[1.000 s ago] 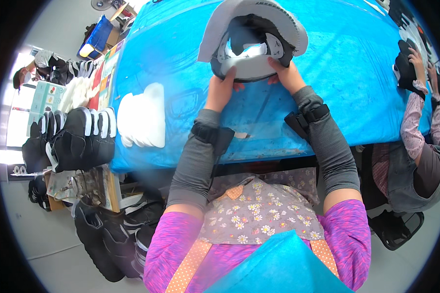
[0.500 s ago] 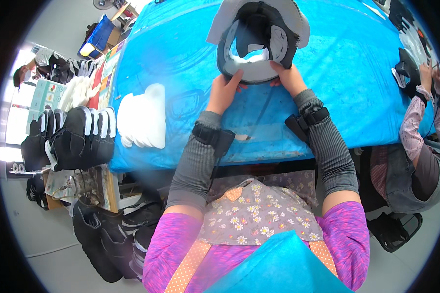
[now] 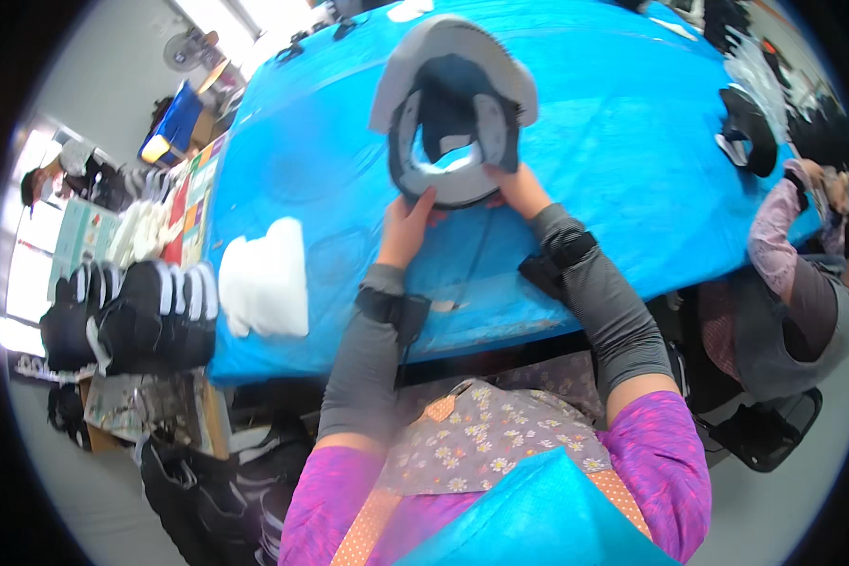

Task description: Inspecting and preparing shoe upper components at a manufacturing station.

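Observation:
Above the table I hold a grey and black shoe upper (image 3: pixel 446 83) between both hands, its opening facing me. My left hand (image 3: pixel 406 229) is closed on the near left edge, with the thumb on the pale grey rim and the fingers partly hidden beneath. My right hand (image 3: pixel 522 192) grips the near right edge the same way. Inside the upper, dark lining and lighter grey side patches show. To the left of my left hand, a stack of white padding pieces (image 3: pixel 266 281) lies on the blue-covered table (image 3: pixel 349 226).
Black shoe uppers (image 3: pixel 141 307) with white edges stand in a row at the left, and more dark ones (image 3: pixel 198 500) lie low beside me. On the right a co-worker's arm (image 3: pixel 773 226) reaches toward the table, near another black upper (image 3: pixel 750 132) and a black stool (image 3: pixel 768 424).
My view has shifted, so the table and surroundings sit lower in the picture. The shoe upper appears lower and further left, still in both hands with much the same grip.

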The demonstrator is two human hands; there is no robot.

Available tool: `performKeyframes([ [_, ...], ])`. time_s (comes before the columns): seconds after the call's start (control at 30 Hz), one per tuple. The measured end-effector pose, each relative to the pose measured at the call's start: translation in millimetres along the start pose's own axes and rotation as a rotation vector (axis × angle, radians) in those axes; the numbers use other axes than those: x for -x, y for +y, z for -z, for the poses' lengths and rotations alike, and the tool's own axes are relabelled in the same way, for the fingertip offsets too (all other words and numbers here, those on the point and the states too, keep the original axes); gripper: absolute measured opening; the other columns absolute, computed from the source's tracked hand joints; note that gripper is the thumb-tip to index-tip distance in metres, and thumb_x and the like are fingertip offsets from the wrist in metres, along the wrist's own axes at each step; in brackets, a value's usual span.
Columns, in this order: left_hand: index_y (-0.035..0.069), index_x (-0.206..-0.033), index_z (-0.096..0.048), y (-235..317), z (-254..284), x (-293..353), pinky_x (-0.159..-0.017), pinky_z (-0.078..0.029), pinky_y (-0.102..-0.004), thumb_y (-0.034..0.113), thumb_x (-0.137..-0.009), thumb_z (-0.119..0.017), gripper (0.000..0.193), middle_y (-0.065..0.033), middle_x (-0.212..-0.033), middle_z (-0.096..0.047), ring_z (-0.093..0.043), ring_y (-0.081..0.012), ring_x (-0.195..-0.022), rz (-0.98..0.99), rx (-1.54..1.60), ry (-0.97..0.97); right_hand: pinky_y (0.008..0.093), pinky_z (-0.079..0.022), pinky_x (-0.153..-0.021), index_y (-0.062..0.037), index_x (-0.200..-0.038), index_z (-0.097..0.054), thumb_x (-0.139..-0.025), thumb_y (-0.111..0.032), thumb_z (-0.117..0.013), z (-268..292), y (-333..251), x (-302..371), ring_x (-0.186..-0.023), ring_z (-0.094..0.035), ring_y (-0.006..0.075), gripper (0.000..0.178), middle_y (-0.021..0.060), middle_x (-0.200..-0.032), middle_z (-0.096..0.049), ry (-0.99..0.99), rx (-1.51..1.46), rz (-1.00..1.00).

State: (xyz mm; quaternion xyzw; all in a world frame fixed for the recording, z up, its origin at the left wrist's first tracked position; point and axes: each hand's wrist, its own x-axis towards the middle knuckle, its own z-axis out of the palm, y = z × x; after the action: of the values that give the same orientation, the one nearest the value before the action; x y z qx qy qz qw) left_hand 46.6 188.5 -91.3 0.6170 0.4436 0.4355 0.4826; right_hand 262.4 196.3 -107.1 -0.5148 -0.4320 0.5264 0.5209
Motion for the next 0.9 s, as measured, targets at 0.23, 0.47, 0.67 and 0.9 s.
performKeyframes([
  [0.23, 0.002, -0.085, -0.063, -2.4, 7.0, 2.3, -0.054, -0.039, -0.0239, 0.035, -0.093, -0.056, 0.035, -0.0066, -0.073, -0.068, -0.056, -0.0092, -0.061, 0.018, -0.013, -0.015, 0.0323, -0.056, -0.053, 0.0050, -0.116, -0.054, -0.091, -0.026, -0.054, -5.5, -8.9, 5.2, -0.064, -0.065, 0.0228, 0.040, 0.0157, -0.096, -0.063, -0.035, 0.033, 0.009],
  [0.47, -0.005, -0.092, -0.061, 1.1, 2.0, 1.5, -0.057, -0.044, -0.0265, 0.030, -0.092, -0.058, 0.036, -0.0098, -0.073, -0.066, -0.057, -0.0124, -0.062, -0.001, -0.008, -0.046, 0.0286, -0.051, -0.050, 0.0028, -0.114, -0.053, -0.091, -0.030, -0.055, 0.9, -7.6, 4.8, -0.056, -0.063, 0.0203, 0.040, 0.0140, -0.089, -0.064, -0.052, 0.071, -0.001],
  [0.67, 0.001, -0.084, -0.061, -0.6, 4.2, 1.7, -0.054, -0.039, -0.0233, 0.034, -0.092, -0.057, 0.034, -0.0081, -0.073, -0.069, -0.056, -0.0091, -0.061, -0.015, -0.004, -0.028, 0.0291, -0.053, -0.052, 0.0036, -0.116, -0.053, -0.089, -0.030, -0.056, -3.1, -4.9, 1.8, -0.060, -0.065, 0.0213, 0.043, 0.0157, -0.094, -0.064, -0.041, 0.051, -0.019],
  [0.9, -0.005, -0.094, -0.061, -1.7, 5.9, 1.1, -0.058, -0.044, -0.0264, 0.025, -0.092, -0.059, 0.031, -0.0093, -0.074, -0.066, -0.056, -0.0124, -0.062, 0.003, -0.003, -0.050, 0.0293, -0.053, -0.051, 0.0040, -0.112, -0.055, -0.091, -0.031, -0.054, -3.0, -4.1, 2.8, -0.055, -0.064, 0.0206, 0.041, 0.0144, -0.086, -0.064, -0.019, 0.048, -0.002],
])
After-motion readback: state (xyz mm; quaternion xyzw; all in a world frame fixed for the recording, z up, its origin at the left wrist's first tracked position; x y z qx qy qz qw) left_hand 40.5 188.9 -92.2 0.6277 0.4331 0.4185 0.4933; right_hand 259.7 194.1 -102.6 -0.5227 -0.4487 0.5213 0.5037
